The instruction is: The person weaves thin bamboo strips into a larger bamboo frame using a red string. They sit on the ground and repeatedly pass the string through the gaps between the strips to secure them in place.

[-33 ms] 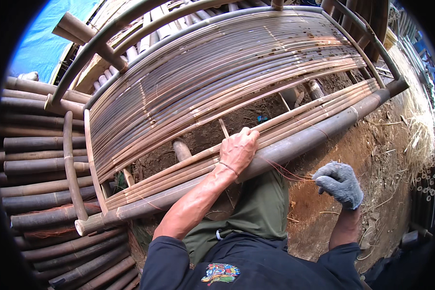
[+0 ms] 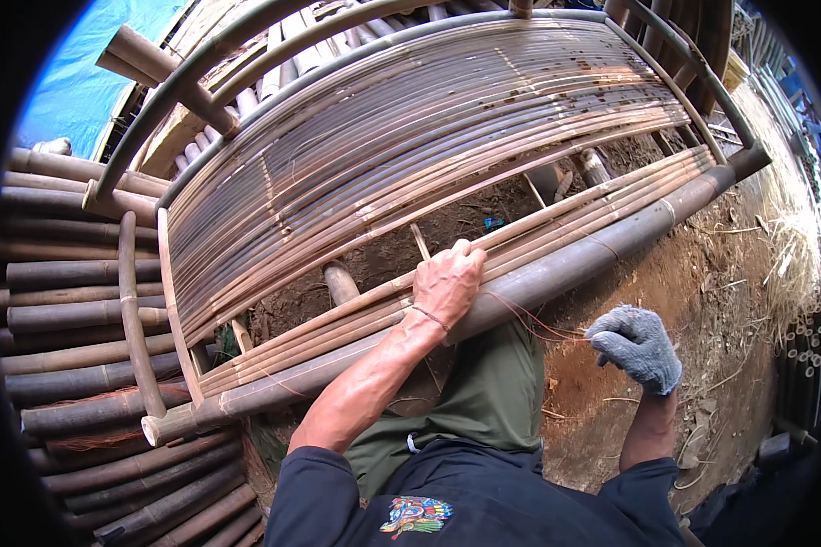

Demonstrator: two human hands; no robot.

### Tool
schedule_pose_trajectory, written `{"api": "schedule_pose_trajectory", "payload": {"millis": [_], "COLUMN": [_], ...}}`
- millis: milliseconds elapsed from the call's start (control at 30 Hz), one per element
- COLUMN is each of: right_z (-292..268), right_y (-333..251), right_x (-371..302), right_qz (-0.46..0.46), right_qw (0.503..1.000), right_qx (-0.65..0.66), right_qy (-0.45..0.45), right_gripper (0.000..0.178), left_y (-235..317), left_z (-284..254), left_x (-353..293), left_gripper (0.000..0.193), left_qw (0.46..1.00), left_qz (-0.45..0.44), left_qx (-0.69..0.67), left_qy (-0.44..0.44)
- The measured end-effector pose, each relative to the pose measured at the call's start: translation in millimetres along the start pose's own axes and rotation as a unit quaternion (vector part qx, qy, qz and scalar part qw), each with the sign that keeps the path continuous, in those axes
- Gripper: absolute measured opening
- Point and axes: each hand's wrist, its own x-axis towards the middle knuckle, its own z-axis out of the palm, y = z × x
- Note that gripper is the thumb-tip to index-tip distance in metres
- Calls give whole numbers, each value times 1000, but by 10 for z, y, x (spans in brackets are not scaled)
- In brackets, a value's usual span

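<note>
A bamboo bench frame with a slatted surface (image 2: pixel 337 173) lies across my lap side. My bare left hand (image 2: pixel 449 281) is closed over the narrow front bamboo slats (image 2: pixel 337 321), beside the thick dark front pole (image 2: pixel 556 284). From the pole near that hand, thin reddish cord (image 2: pixel 556 339) runs out to the right. My right hand (image 2: pixel 639 348), in a grey knit glove, pinches the cord's far end, clear of the frame. Between the front slats and the main slats is a long gap, with short crosspieces and soil showing through.
Stacked dark bamboo poles (image 2: pixel 82 319) fill the left side. A curved bamboo rail (image 2: pixel 196 91) rises at the frame's back left, near a blue tarp (image 2: pixel 73 91). Brown ground (image 2: pixel 602 401) lies at right, with pale shavings (image 2: pixel 794 246) and cut pole ends (image 2: pixel 812 346) farther off.
My gloved right hand has shifted very slightly left and up with the cord. My left hand keeps its place on the slats.
</note>
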Motion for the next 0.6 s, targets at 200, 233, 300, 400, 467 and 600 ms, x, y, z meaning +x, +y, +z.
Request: {"api": "schedule_pose_trajectory", "payload": {"millis": [200,233,300,400,467,600], "right_z": [8,13,40,89,89,-47], "right_y": [45,33,-1,-72,-147,-429], "right_x": [61,91,162,313,448,687], "right_qz": [25,60,11,-58,-79,-154], "right_qw": [999,997,998,995,988,968], "right_qx": [-6,-31,-28,-18,-30,-115], "right_qy": [36,45,50,85,130,164], "right_gripper": [15,14,14,13,11,12], "left_y": [-450,-556,-761,-925,-1034,-1099], "left_z": [-521,-589,-663,-581,-578,-697], "left_x": [-333,-414,-537,-549,-520,-488], "left_gripper": [17,18,19,17,16,28], "left_qw": [922,838,715,611,569,723], "left_qz": [-116,-208,-244,-249,-246,-187], "left_qx": [-370,-503,-652,-749,-765,-662], "left_qy": [6,-45,-59,69,174,68]}}
